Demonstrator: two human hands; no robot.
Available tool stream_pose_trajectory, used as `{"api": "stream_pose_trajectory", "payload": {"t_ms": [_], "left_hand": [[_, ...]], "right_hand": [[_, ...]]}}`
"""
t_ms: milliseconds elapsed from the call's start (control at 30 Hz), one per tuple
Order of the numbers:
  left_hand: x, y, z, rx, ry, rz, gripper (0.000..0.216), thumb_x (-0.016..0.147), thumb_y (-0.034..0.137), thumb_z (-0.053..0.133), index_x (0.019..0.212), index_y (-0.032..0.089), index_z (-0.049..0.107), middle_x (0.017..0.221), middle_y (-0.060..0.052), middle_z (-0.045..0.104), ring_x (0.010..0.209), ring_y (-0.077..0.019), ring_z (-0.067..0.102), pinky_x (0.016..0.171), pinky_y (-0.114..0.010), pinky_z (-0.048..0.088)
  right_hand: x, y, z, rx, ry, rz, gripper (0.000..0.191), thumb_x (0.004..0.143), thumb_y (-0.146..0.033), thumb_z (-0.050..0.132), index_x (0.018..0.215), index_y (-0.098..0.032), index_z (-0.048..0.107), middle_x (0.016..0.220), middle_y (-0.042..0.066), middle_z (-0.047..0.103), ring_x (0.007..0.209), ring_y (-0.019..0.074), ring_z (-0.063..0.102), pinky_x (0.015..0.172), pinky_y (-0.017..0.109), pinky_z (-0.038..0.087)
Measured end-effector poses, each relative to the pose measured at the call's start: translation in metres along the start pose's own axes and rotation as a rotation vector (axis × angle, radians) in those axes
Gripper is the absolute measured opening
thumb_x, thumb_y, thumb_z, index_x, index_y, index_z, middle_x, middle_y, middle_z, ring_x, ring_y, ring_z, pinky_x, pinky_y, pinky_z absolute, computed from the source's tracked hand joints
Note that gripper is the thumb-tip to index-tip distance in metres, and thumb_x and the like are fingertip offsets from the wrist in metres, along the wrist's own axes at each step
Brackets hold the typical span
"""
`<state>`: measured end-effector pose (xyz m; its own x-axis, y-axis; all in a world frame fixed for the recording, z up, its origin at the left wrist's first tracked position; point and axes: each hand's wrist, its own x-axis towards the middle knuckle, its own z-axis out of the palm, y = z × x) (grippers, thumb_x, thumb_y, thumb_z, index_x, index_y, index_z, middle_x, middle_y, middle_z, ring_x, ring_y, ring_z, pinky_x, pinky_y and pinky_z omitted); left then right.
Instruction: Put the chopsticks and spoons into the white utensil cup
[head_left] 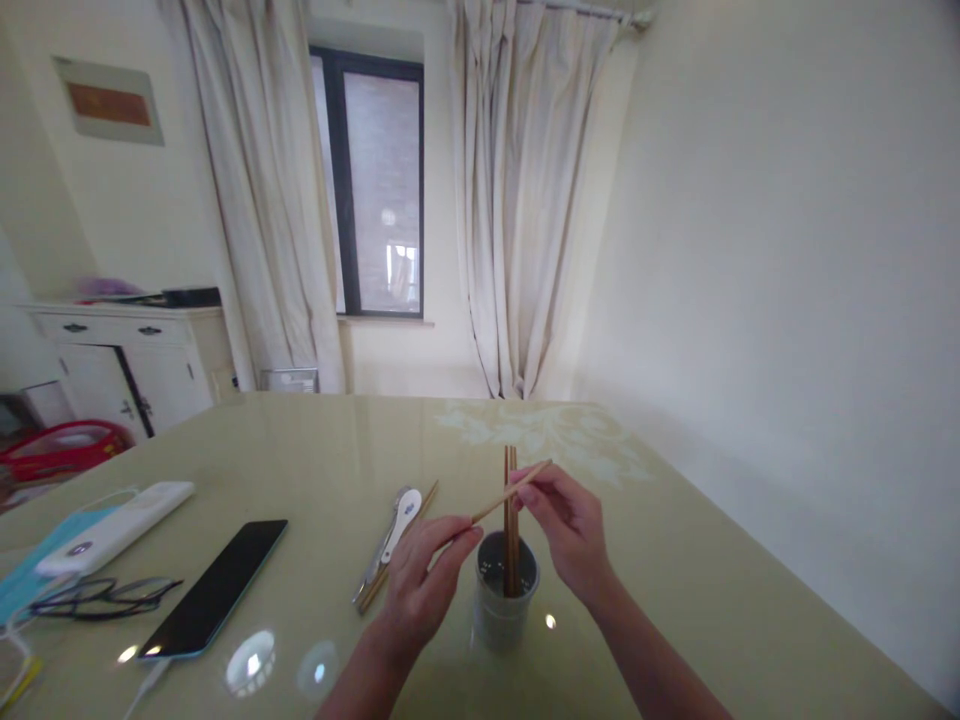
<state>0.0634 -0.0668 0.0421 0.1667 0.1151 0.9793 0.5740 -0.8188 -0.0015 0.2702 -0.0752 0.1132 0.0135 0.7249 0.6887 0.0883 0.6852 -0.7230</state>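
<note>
A wooden chopstick (499, 501) is held slantwise between my two hands, above a grey utensil holder (501, 620). My left hand (431, 570) pinches its lower left end. Near the upper right end, the fingers of my right hand (566, 520) are closed on the same chopstick. Several upright chopsticks (511, 550) stand in the holder, passing behind the held one. Left of my left hand, a white spoon (403, 522), a metal spoon (373, 565) and more chopsticks (373, 596) lie on the table, partly covered by that hand.
On the glossy table (315, 470), a black phone (217, 585) with a cable lies at the left. Beyond it are glasses (105, 598), a white power bank (116, 528) and a blue mask (45, 560). A wall (787, 350) runs along the right side.
</note>
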Motion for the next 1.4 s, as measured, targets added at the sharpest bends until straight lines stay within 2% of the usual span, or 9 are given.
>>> {"api": "stream_pose_trajectory", "payload": {"t_ms": [100, 200, 300, 367, 533, 667, 900, 1067, 1400], "left_hand": [[-0.002, 0.002, 0.004, -0.098, -0.011, -0.123, 0.023, 0.102, 0.014, 0.062, 0.123, 0.022, 0.069, 0.109, -0.007, 0.079, 0.101, -0.0176, 0.077, 0.090, -0.030, 0.063], [-0.004, 0.001, 0.007, -0.202, -0.085, -0.341, 0.022, 0.109, 0.022, 0.048, 0.121, 0.021, 0.067, 0.097, -0.006, 0.078, 0.088, -0.0165, 0.075, 0.079, -0.029, 0.062], [-0.008, -0.011, 0.009, -0.149, -0.235, -0.593, 0.034, 0.112, 0.030, 0.036, 0.109, 0.021, 0.069, 0.085, -0.003, 0.073, 0.075, -0.0166, 0.070, 0.069, -0.027, 0.056], [-0.011, -0.023, 0.010, 0.021, -0.384, -0.696, 0.034, 0.111, 0.032, 0.039, 0.098, 0.021, 0.069, 0.085, -0.005, 0.073, 0.078, -0.0191, 0.070, 0.072, -0.030, 0.055], [-0.019, -0.043, 0.008, 0.473, -0.831, -0.667, 0.025, 0.104, 0.023, 0.049, 0.099, 0.020, 0.074, 0.104, -0.011, 0.076, 0.105, -0.0288, 0.070, 0.091, -0.039, 0.051], [-0.020, -0.040, 0.004, 0.608, -0.988, -0.682, 0.029, 0.106, 0.022, 0.046, 0.111, 0.019, 0.075, 0.116, -0.012, 0.075, 0.115, -0.0297, 0.068, 0.096, -0.041, 0.049], [-0.017, -0.035, 0.003, 0.616, -1.109, -0.735, 0.030, 0.107, 0.024, 0.045, 0.114, 0.018, 0.074, 0.121, -0.014, 0.076, 0.119, -0.0299, 0.069, 0.100, -0.043, 0.049], [-0.017, -0.037, 0.003, 0.616, -1.089, -0.765, 0.029, 0.105, 0.022, 0.048, 0.123, 0.015, 0.071, 0.121, -0.014, 0.078, 0.119, -0.0301, 0.070, 0.101, -0.043, 0.049], [-0.015, -0.040, 0.000, 0.649, -1.079, -0.786, 0.029, 0.104, 0.022, 0.048, 0.114, 0.017, 0.074, 0.114, -0.014, 0.079, 0.113, -0.0307, 0.072, 0.097, -0.043, 0.051]], "right_hand": [[0.030, -0.012, -0.002, 0.093, -0.007, 0.054, 0.019, 0.096, -0.042, 0.078, 0.097, -0.023, 0.081, 0.082, 0.003, 0.076, 0.070, 0.0177, 0.070, 0.068, 0.029, 0.059], [0.061, -0.020, -0.014, 0.099, 0.058, 0.075, 0.022, 0.090, -0.044, 0.083, 0.091, -0.022, 0.080, 0.072, 0.001, 0.072, 0.062, 0.0152, 0.064, 0.060, 0.027, 0.055], [0.080, -0.022, -0.030, 0.062, 0.060, 0.101, 0.023, 0.086, -0.042, 0.086, 0.085, -0.021, 0.080, 0.070, 0.001, 0.072, 0.059, 0.0135, 0.061, 0.057, 0.025, 0.052], [0.085, -0.019, -0.038, 0.044, 0.040, 0.123, 0.023, 0.084, -0.042, 0.086, 0.084, -0.020, 0.080, 0.070, 0.001, 0.073, 0.059, 0.0133, 0.060, 0.057, 0.026, 0.051], [0.081, -0.001, -0.036, -0.034, -0.079, 0.186, 0.025, 0.085, -0.044, 0.082, 0.087, -0.019, 0.082, 0.075, 0.003, 0.075, 0.061, 0.0153, 0.063, 0.060, 0.028, 0.053], [0.077, 0.012, -0.025, -0.105, -0.218, 0.204, 0.022, 0.087, -0.040, 0.079, 0.096, -0.020, 0.081, 0.077, 0.002, 0.075, 0.063, 0.0157, 0.062, 0.060, 0.029, 0.051], [0.074, 0.022, -0.012, -0.265, -0.198, 0.092, 0.021, 0.092, -0.041, 0.076, 0.085, -0.021, 0.080, 0.092, 0.004, 0.069, 0.071, 0.0154, 0.061, 0.060, 0.027, 0.048], [0.074, 0.029, -0.010, -0.266, -0.163, 0.096, 0.031, 0.094, -0.047, 0.072, 0.079, -0.021, 0.080, 0.094, 0.005, 0.065, 0.082, 0.0189, 0.065, 0.062, 0.028, 0.048], [0.070, 0.040, -0.008, -0.330, -0.224, 0.122, 0.016, 0.086, -0.036, 0.077, 0.084, -0.020, 0.076, 0.091, 0.004, 0.072, 0.079, 0.0181, 0.066, 0.066, 0.029, 0.050]]}}
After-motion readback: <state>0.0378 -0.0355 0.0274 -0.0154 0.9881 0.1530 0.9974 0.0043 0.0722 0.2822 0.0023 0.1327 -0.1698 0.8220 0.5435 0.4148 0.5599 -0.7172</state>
